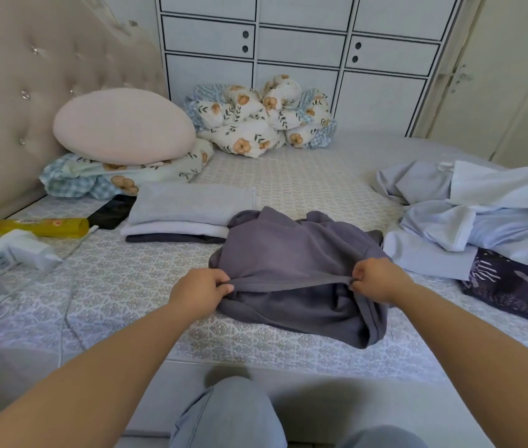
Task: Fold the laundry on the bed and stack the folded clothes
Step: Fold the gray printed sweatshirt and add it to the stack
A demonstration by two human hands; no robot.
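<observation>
grey garment (291,253) edge stretched between both hands' grip.

headboard: a beige tufted headboard (13,101) with shiny studs fills the upper left of the frame
wardrobe: a white wardrobe (304,43) with dark-lined panels and round holes spans the top centre
door: a cream door (498,92) stands at the upper right, beside the wardrobe
bed: a bed (127,286) with a patterned cover fills the middle
light: soft, even daylight
</observation>
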